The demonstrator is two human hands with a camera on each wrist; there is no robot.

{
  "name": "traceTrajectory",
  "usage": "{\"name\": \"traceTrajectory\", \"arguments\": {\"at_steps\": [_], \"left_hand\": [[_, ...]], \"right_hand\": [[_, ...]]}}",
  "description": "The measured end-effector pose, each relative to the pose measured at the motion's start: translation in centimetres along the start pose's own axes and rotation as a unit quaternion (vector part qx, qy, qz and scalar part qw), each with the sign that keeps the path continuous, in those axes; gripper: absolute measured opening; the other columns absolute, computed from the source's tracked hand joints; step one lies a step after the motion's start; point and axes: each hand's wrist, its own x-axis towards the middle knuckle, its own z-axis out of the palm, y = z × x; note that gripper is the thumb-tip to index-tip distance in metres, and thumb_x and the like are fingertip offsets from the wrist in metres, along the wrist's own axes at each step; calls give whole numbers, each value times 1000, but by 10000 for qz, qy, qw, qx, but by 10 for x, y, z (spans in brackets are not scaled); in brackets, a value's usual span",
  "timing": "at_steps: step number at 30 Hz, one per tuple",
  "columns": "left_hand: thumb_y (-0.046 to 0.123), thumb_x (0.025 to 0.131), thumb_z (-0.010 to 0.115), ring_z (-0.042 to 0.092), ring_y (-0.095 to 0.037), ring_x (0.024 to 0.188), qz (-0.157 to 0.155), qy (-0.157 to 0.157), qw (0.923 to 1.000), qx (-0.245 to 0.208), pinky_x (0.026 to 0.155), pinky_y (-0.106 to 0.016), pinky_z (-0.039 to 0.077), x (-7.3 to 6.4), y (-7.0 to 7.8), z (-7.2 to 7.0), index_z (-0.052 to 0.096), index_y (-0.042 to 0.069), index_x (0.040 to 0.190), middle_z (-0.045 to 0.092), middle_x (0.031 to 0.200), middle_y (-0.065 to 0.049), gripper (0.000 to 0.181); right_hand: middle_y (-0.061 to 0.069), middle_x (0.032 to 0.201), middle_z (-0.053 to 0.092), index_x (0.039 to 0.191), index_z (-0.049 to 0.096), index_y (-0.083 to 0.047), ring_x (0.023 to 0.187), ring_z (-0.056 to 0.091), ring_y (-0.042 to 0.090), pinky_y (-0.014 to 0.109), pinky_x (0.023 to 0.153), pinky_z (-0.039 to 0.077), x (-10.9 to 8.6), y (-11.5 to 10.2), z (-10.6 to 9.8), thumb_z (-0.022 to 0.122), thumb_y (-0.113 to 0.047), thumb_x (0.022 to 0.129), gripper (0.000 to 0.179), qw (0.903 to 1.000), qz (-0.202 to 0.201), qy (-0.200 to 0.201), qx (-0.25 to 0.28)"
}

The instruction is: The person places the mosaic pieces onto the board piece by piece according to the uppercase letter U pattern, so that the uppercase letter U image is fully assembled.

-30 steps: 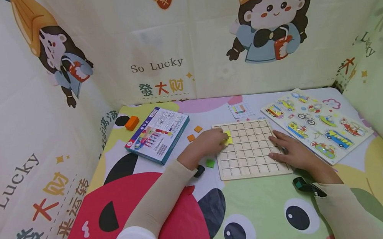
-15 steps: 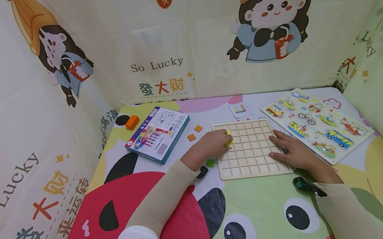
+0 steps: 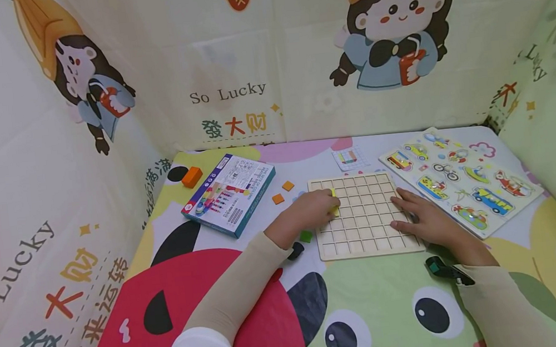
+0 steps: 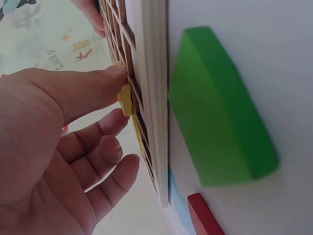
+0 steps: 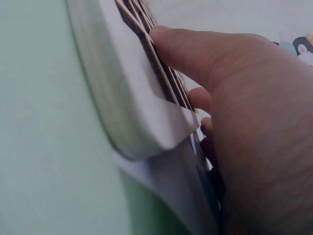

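A wooden board (image 3: 363, 226) with a raised square grid lies flat on the table. At its left side my left hand (image 3: 314, 209) pinches a small yellow block (image 4: 126, 100) against the grid, thumb on top and index finger at its lower side. More yellow shows just below the fingers in the left wrist view; how many pieces there are I cannot tell. My right hand (image 3: 423, 218) rests on the board's right edge, its thumb (image 5: 190, 49) lying over the grid. Beside the board's left edge sits a green block (image 4: 220, 107), partly behind my left wrist in the head view.
Two small orange blocks (image 3: 287, 186) lie left of the board; a larger orange block (image 3: 192, 177) stands farther off beside a flat box (image 3: 232, 194). A picture card (image 3: 349, 159) is behind the board, a vehicle puzzle (image 3: 459, 178) to its right. A red piece (image 4: 203, 213) lies near the green block.
My left hand has shifted slightly right over the board, and its fingers now cover more of the yellow. The right hand has stayed in place.
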Motion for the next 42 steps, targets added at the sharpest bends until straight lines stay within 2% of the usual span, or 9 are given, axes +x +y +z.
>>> {"name": "traceTrajectory", "arguments": {"at_steps": [23,29,42], "left_hand": [[20,94,62,48,-13,80,47,-45,10000,-24,66,-25,39,0,4,-1,65,17,105,51,90,4,12],[20,94,63,48,-13,79,95,45,9999,-55,66,-25,39,-1,4,-1,65,17,104,51,88,5,11],[20,94,62,47,-13,77,-6,60,9999,-145,63,-25,38,-3,1,-1,66,18,106,49,88,5,13]], "right_hand": [[20,158,16,149,35,-2,142,14,46,66,104,18,0,0,1,62,-47,92,79,9999,-111,91,7],[20,158,15,150,34,-2,142,13,46,66,104,18,1,1,2,62,-48,91,79,9999,-87,81,9],[20,159,15,150,34,-3,142,14,46,66,104,18,1,2,1,62,-48,92,79,9999,-106,71,-7]]}}
